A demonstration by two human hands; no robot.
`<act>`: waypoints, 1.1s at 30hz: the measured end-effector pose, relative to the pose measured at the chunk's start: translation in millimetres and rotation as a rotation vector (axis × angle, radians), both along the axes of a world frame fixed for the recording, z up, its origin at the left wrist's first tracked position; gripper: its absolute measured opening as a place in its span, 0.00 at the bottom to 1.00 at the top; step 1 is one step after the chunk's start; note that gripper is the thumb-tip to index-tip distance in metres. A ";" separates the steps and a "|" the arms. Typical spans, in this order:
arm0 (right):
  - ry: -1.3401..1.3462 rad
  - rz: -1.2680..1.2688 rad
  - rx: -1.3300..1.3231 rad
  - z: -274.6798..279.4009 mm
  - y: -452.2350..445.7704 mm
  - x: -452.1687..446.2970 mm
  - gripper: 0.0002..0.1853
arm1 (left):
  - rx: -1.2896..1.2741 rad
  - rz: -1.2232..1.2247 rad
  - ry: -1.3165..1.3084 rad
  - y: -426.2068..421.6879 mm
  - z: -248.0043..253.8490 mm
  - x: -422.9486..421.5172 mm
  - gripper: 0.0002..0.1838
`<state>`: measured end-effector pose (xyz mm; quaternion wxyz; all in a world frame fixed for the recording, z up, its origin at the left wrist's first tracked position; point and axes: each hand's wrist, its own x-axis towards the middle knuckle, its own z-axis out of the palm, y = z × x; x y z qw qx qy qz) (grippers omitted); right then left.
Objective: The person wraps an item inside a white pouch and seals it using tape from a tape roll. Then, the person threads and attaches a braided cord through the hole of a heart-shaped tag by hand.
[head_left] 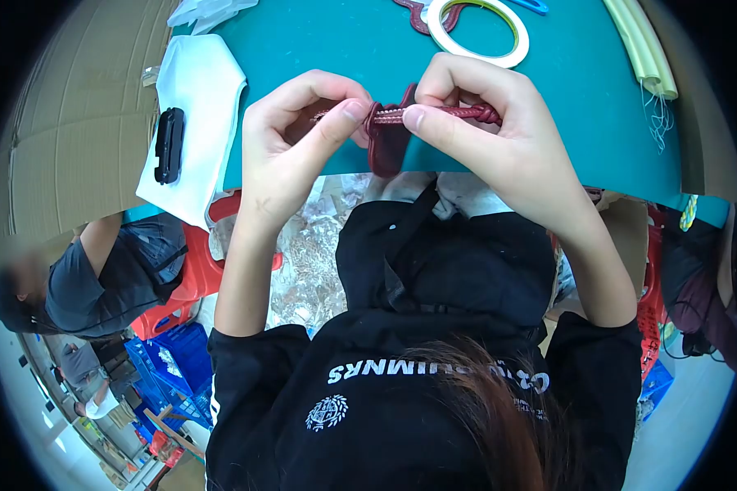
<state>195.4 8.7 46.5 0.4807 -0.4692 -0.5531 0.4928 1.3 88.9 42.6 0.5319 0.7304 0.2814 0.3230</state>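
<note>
Between my two hands is a dark red leather strap (389,117) with pale stitching along its edge and a braided, rope-like part at its right end. A flat leather tab (390,151) of the same colour hangs down from it over the table edge. My left hand (307,135) pinches the strap's left side between thumb and fingers. With its thumb pressed on the stitched part, my right hand (491,127) grips the strap near the braid. The fingers hide some of the leather.
On the green table (319,41) lie a roll of tape (516,51), another dark red leather piece (418,16), and pale yellow tubing (637,41) with loose threads. A black case (169,146) rests on white sheeting (201,90) at left. Cardboard (65,123) flanks the table; a co-worker (115,274) sits at left.
</note>
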 end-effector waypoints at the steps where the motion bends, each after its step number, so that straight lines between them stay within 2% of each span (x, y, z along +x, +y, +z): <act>1: -0.002 -0.022 0.032 -4.6 0.3 0.2 0.09 | -0.129 -0.021 -0.018 0.0 0.7 -1.1 0.08; 3: -0.009 -0.068 0.096 -12.1 -0.1 0.7 0.09 | -0.389 -0.064 -0.057 -0.2 1.1 -2.7 0.09; 4: -0.011 -0.068 0.094 -13.1 -0.8 0.2 0.09 | -0.391 -0.064 -0.058 0.0 0.4 -3.1 0.09; 7: 0.022 -0.063 0.131 -13.6 -1.8 -2.3 0.08 | -0.640 -0.144 -0.165 1.2 -0.6 -2.3 0.09; 12: 0.033 -0.060 0.179 -15.4 1.7 -3.2 0.08 | -0.653 -0.065 -0.167 -7.6 2.2 7.5 0.10; 16: -0.114 -0.015 0.281 -13.6 2.1 -2.2 0.07 | -0.697 -0.072 -0.231 -8.9 -2.8 10.6 0.11; 19: 0.102 -0.095 0.109 -13.8 -1.3 -7.3 0.06 | -0.961 0.044 -0.503 -15.9 -13.5 7.7 0.12; 20: 0.101 -0.096 0.111 -15.5 -2.2 -9.0 0.06 | -0.960 0.042 -0.504 -17.9 -16.5 7.5 0.12; 23: 0.338 -0.263 0.190 -24.0 -2.7 -15.0 0.07 | -1.140 0.031 -0.822 -23.8 -23.1 8.8 0.12; 24: 0.339 -0.258 0.190 -24.5 -1.4 -14.8 0.07 | -1.137 0.036 -0.825 -26.5 -23.5 10.4 0.12; 27: 0.143 -0.258 0.462 -26.8 2.7 -11.8 0.12 | -0.690 0.238 -0.610 -36.4 -16.1 24.1 0.14; 28: 0.143 -0.256 0.464 -24.2 3.2 -14.3 0.12 | -0.688 0.238 -0.611 -38.7 -13.4 26.9 0.14; 31: 0.216 -0.518 0.408 -10.8 4.4 -27.8 0.16 | -0.287 0.393 -0.377 -43.9 -6.3 33.4 0.12; 32: 0.217 -0.519 0.410 -13.8 5.8 -26.0 0.16 | -0.284 0.392 -0.376 -43.3 -6.0 34.7 0.12; 33: 0.079 -0.523 0.546 -20.9 9.1 -21.9 0.16 | -0.301 0.423 -0.389 -41.6 -6.2 36.3 0.11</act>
